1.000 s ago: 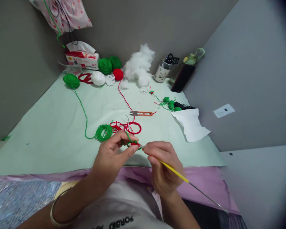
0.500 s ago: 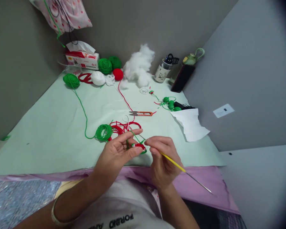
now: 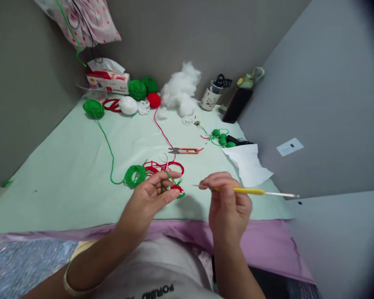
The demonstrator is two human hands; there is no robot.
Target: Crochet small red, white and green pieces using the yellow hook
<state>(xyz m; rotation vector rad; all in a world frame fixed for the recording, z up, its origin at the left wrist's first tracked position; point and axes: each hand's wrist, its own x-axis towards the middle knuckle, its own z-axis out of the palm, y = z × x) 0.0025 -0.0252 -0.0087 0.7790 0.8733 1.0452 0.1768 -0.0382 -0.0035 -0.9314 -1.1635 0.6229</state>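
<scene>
L hand point(image 3: 148, 197): thumb & fingers nearly closed, pinching the red, white & green crochet piece point(image 3: 177, 190) above the table's near edge; green yarn runs over the fingers. R hand point(image 3: 229, 201): fingers closed round the yellow-handled crochet hook point(image 3: 251, 191), tip pointing L, apart from the piece. Progress (judged): a small multicolour section is worked; green strand attached & upright green loop off the hook suggest it's unfinished; amt. left can't be told. Beyond: green yarn coil point(image 3: 135, 176), red yarn point(image 3: 152, 169), orange thread snips point(image 3: 187, 151); at back, white fibre stuffing point(image 3: 180, 89) w/ yarn balls alongside.
</scene>
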